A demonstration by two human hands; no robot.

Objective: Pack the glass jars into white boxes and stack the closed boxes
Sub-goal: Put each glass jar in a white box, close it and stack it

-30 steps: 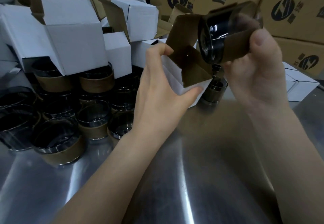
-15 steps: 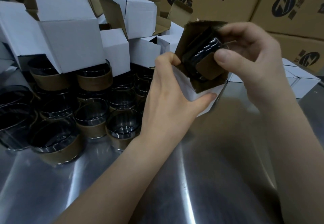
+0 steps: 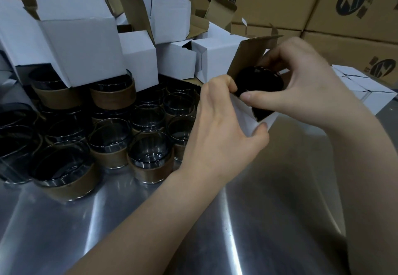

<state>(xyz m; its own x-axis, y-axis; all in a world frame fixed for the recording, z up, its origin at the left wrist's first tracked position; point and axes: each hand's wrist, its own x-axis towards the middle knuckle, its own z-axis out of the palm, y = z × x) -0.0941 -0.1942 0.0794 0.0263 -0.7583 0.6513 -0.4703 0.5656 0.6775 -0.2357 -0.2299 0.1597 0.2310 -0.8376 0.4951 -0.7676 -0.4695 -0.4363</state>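
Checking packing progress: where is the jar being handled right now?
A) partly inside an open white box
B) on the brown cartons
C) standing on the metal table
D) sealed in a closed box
A: the jar sits in the mouth of the white box, flap open, left hand gripping the box, right hand holding the jar.

Two hands [image 3: 217, 132] [image 3: 312, 89], ten-plus jars [image 3: 150, 158], many boxes [image 3: 81, 44]

Both forearms bare, reaching in from below, hands close together. Left hand [image 3: 224, 128] curled, thumb and fingers pinching the box [image 3: 247, 122] wall. Right hand [image 3: 310, 94] arched above, thumb and fingers curled round the jar [image 3: 258, 83].
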